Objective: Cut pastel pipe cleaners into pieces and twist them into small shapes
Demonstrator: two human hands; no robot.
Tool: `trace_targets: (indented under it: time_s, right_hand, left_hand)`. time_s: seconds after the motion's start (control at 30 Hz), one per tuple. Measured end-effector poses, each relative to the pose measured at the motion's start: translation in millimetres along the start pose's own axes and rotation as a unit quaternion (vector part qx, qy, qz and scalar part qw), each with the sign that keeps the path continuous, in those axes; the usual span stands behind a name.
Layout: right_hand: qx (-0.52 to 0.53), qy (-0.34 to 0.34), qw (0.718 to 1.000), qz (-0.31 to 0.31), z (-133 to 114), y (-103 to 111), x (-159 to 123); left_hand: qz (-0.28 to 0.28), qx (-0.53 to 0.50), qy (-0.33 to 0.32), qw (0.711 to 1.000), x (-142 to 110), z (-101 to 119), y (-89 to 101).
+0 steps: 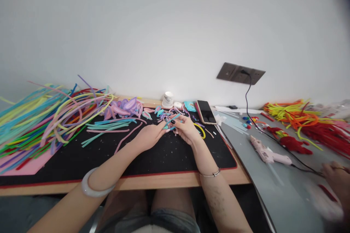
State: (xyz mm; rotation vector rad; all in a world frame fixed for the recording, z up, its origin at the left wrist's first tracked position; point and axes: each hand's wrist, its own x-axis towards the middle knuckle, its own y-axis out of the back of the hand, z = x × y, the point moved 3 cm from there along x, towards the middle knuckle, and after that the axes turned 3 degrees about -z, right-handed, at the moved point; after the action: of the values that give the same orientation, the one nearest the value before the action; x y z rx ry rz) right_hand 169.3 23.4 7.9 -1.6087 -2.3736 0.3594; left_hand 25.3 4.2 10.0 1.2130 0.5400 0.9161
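Both my hands meet over the middle of the black mat point(109, 164). My left hand point(151, 134) and my right hand point(186, 129) are closed on a light blue pipe cleaner point(175, 117), which looks bent between the fingertips. Beyond the fingers lie small blue, pink and purple pipe cleaner pieces point(158, 111). Left of my left hand rest several cut teal pipe cleaners point(109, 125) and a long pink one point(128, 136). A yellow pipe cleaner loop point(202, 130) is just right of my right hand.
A heap of coloured pipe cleaners point(49, 120) covers the left side. A paper cup point(167, 99) and a phone point(205, 112) stand or lie at the back. On the grey table at right are a pink glue gun point(269, 153), a red fuzzy figure point(291, 142) and another person's hand point(336, 178).
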Motion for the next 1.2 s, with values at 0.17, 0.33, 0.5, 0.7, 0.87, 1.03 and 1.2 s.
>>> trace_targets:
  time_s: [0.17, 0.33, 0.5, 0.7, 0.87, 1.03, 1.2]
  right_hand:
    - [0.014, -0.001, 1.000, -0.012, 4.4, -1.7, 0.0]
    - [-0.003, 0.028, 0.999, 0.022, 3.4, -0.1, 1.0]
    - [-0.023, 0.029, 0.999, 0.036, 1.2, -1.4, 1.4]
    - [-0.064, 0.042, 0.996, 0.046, 0.3, -1.8, 1.4]
    - [-0.111, 0.058, 0.991, 0.054, -0.3, -0.4, 2.1]
    - [-0.127, 0.069, 0.988, 0.054, 0.1, 1.0, 2.6]
    - [-0.130, 0.075, 0.987, 0.059, 2.1, 1.9, 2.8]
  left_hand:
    - [0.024, -0.017, 0.008, 1.000, 0.5, -3.3, 1.5]
    - [0.028, -0.041, 0.002, 0.999, 0.7, -3.3, 1.5]
    - [0.027, -0.044, -0.012, 0.999, 0.3, -3.3, 0.9]
    - [0.006, -0.025, -0.024, 0.999, 1.8, -5.3, -3.6]
    - [0.007, -0.024, -0.033, 0.999, 2.5, -7.2, -7.0]
    - [0.007, -0.033, -0.039, 0.999, 3.2, -8.1, -8.6]
    - [-0.003, -0.070, -0.043, 0.997, 2.0, -7.3, -9.3]
